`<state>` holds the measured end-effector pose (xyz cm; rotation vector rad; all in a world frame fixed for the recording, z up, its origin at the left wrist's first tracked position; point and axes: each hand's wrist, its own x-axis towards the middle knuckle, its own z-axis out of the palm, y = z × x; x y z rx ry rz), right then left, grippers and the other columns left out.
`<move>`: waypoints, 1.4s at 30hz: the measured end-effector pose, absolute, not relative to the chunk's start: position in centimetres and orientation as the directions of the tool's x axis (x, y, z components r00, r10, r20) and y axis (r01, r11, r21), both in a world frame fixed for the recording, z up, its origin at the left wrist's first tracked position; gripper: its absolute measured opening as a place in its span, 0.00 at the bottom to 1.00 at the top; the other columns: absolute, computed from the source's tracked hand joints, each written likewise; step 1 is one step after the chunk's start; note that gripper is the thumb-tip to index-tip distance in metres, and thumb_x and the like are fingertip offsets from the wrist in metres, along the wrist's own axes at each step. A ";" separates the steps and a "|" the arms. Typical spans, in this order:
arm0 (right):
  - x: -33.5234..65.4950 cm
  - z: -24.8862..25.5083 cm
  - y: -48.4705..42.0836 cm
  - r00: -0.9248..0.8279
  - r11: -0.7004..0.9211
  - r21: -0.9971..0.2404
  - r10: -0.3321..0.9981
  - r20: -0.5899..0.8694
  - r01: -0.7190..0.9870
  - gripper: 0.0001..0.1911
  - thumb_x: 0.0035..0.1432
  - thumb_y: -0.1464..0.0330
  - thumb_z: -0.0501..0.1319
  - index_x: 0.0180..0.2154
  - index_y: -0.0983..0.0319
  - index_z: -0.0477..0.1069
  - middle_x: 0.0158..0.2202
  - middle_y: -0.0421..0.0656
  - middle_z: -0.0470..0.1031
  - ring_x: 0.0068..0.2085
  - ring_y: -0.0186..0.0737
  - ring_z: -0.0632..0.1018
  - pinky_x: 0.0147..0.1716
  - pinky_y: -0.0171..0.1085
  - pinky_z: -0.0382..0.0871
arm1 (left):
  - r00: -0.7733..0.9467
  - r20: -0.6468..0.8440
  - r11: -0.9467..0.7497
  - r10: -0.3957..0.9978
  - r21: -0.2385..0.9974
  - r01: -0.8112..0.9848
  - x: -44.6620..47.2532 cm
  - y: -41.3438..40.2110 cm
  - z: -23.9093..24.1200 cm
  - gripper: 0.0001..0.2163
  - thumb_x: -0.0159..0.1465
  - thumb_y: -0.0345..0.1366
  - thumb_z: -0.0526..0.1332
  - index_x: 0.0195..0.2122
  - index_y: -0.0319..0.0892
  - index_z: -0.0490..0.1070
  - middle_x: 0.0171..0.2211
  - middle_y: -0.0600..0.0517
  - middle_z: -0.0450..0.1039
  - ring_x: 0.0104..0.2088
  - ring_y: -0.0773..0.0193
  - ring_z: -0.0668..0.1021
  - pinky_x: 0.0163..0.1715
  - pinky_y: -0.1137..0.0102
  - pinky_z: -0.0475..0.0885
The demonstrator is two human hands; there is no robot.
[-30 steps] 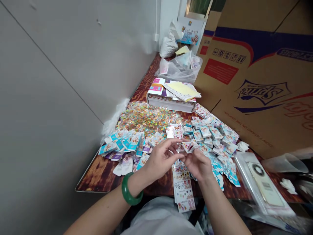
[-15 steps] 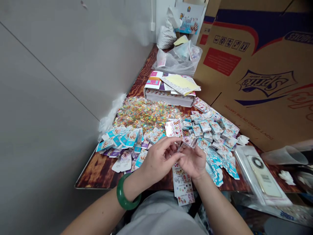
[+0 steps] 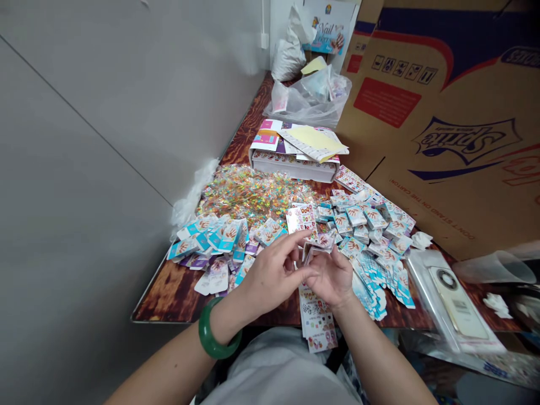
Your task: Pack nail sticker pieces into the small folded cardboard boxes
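Note:
My left hand (image 3: 276,273), with a green bangle (image 3: 215,329) on the wrist, pinches a small folded nail sticker sheet (image 3: 318,247) between thumb and fingers. Opposite it, my right hand (image 3: 333,278) is cupped palm up, its fingers curled behind the same sheet. The sheet is bent into a narrow loop, and its lower part is hidden by my fingers. Below both hands, a stack of long nail sticker strips (image 3: 318,323) hangs over the table's front edge. A flat sticker sheet (image 3: 301,219) with coloured prints lies just beyond my left fingertips.
Flat blue cartons (image 3: 228,236) lie left; several small filled boxes (image 3: 367,216) sit right, above a fan of flattened cartons (image 3: 371,284). Behind are candy-coloured packets (image 3: 253,191) and a white box (image 3: 295,167). A phone (image 3: 458,301) and a large cardboard carton (image 3: 442,135) stand right.
My left fingers have shifted slightly left along the folded sheet, and its loop looks a little wider. The whole view has moved slightly; the things on the table stay put.

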<state>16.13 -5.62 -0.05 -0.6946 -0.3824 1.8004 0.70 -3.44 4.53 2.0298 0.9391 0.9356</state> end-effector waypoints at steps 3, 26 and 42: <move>16.1 -0.1 -5.7 -0.243 -0.356 -0.534 0.931 -0.271 -0.767 0.21 0.46 0.54 0.62 0.38 0.60 0.72 0.36 0.44 0.75 0.38 0.42 0.73 0.33 0.38 0.67 | 0.482 0.309 -0.495 0.820 0.805 0.327 0.6 -3.4 4.6 0.23 0.56 0.31 0.63 0.53 0.45 0.62 0.34 0.54 0.68 0.30 0.68 0.70 0.32 0.71 0.69; 15.3 0.6 -5.6 -0.364 -0.443 -0.586 0.896 -0.255 -0.678 0.31 0.50 0.43 0.55 0.38 0.64 0.72 0.31 0.45 0.75 0.27 0.36 0.73 0.29 0.36 0.67 | 0.446 0.237 -0.425 0.863 0.817 0.389 -0.5 -3.3 4.0 0.18 0.53 0.38 0.66 0.45 0.44 0.69 0.29 0.56 0.70 0.27 0.69 0.71 0.29 0.74 0.66; 15.1 0.5 -5.5 -0.064 -0.218 -0.792 0.973 -0.222 -0.570 0.16 0.51 0.57 0.63 0.39 0.58 0.73 0.38 0.44 0.74 0.38 0.41 0.74 0.33 0.38 0.71 | 0.430 0.537 -0.685 0.726 0.508 0.522 -1.9 -2.8 2.2 0.17 0.58 0.45 0.61 0.43 0.40 0.68 0.34 0.49 0.75 0.34 0.62 0.76 0.34 0.69 0.71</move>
